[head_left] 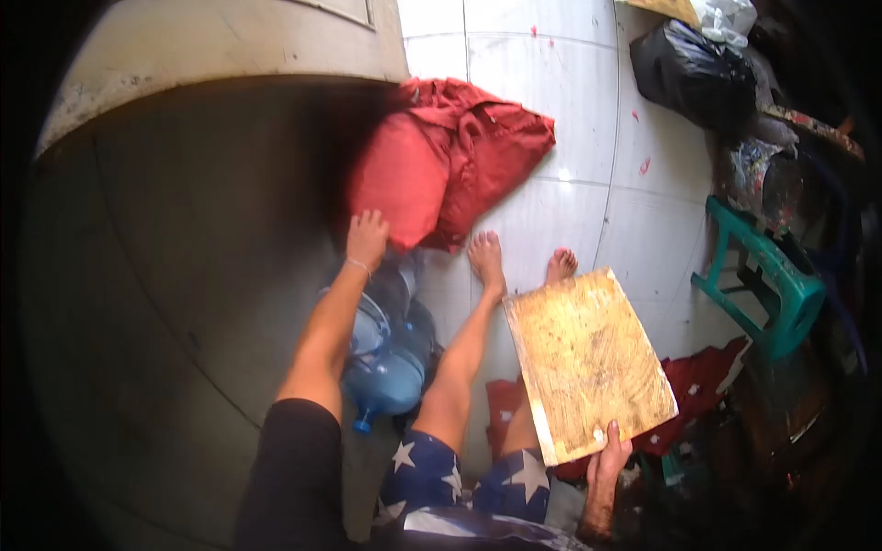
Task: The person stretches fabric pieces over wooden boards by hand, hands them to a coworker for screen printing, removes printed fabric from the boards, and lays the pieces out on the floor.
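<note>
The red cloth bundle [496,151] sits at the upper middle of the frame, just up and to the right of the left hand [367,241], whose fingertips lie at its lower left edge. That hand is clearly the nearer one; whether its fingers pinch the cloth or only rest against it, I cannot tell. The bundle's longer stretch appears to run from lower left to upper right, slanting away from the left hand.

The two hands are well apart. The right hand [608,455], at the lower right of centre, is clamped on the near short edge of a yellowish board [591,363], thumb on top (the other fingers are hidden underneath). The board's long axis tilts steeply from upper left to lower right, its far end beside a bare foot.

Blue water jugs [386,376] lie below the left hand, and a green stool [790,294] stands at the right.
</note>
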A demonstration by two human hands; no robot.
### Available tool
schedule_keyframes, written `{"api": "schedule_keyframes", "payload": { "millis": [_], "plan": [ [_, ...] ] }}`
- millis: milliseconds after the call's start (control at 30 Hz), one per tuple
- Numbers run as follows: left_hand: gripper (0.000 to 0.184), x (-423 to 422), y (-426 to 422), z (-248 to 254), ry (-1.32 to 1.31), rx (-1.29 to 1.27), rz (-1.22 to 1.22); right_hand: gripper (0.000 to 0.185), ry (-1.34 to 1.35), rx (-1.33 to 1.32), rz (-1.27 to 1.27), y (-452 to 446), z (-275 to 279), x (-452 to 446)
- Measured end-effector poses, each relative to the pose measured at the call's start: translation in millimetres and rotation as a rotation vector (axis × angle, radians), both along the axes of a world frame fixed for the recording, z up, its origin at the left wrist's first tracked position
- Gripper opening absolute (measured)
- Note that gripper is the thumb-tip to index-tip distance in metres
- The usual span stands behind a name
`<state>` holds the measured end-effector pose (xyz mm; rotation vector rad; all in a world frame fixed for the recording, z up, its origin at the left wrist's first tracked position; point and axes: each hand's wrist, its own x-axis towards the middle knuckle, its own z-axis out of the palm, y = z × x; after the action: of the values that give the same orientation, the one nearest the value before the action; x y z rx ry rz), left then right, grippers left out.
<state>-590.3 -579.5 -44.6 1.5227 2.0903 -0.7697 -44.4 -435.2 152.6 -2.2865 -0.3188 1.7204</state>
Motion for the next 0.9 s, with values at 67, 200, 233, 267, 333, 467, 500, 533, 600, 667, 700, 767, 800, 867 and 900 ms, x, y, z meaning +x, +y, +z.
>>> {"api": "schedule_keyframes", "payload": {
  "millis": [67, 200, 233, 267, 333, 467, 500, 533, 600, 667, 700, 767, 800, 867, 900],
  "plan": [
    [0.014, -5, 0, -10, -0.111, 0.251, 0.241, 0.041, -0.014, -0.002, 0.001, -5, -1, 7],
    [0.017, -26, 48, 25, -0.272, 0.743, 0.576, 0.033, -0.033, 0.062, -0.051, -2, 4, -6],
    [0.017, -36, 67, 43, -0.265, 0.768, 0.555, 0.033, -0.013, 0.084, -0.063, -5, 4, -7],
    [0.016, -40, 80, 63, -0.198, 0.780, 0.592, 0.033, -0.014, 0.094, -0.063, -10, 3, -2],
    [0.015, -44, 107, 101, -0.119, 0.847, 0.611, 0.033, -0.019, 0.105, -0.058, -13, 4, 2],
    [0.015, -35, 152, 185, -0.125, 0.954, 0.490, 0.033, 0.045, 0.162, -0.089, -31, -4, 32],
    [0.020, -27, 163, 211, -0.154, 0.844, 0.558, 0.033, 0.057, 0.175, -0.097, -29, 1, 28],
    [0.028, -21, 172, 230, -0.181, 0.739, 0.618, 0.032, 0.049, 0.213, -0.086, -25, 4, 21],
    [0.036, -13, 172, 255, -0.267, 0.650, 0.553, 0.029, 0.007, 0.235, -0.061, -27, 15, 25],
    [0.056, -16, 177, 270, -0.348, 0.423, 0.444, 0.029, -0.010, 0.235, -0.060, -37, 11, 47],
    [0.057, -15, 174, 278, -0.410, 0.397, 0.353, 0.029, -0.019, 0.220, -0.020, -39, 8, 48],
    [0.050, 1, 173, 318, -0.411, 0.343, 0.247, 0.026, 0.042, 0.306, -0.129, -31, 28, 30],
    [0.044, 2, 168, 334, -0.429, 0.309, 0.244, 0.025, 0.020, 0.327, -0.099, -36, 28, 32],
    [0.027, 1, 146, 356, -0.516, 0.380, 0.207, 0.023, 0.036, 0.388, -0.109, -47, 34, 37],
    [0.027, 1, 136, 369, -0.511, 0.422, 0.178, 0.023, 0.049, 0.433, -0.125, -47, 38, 36]
  ]
}}
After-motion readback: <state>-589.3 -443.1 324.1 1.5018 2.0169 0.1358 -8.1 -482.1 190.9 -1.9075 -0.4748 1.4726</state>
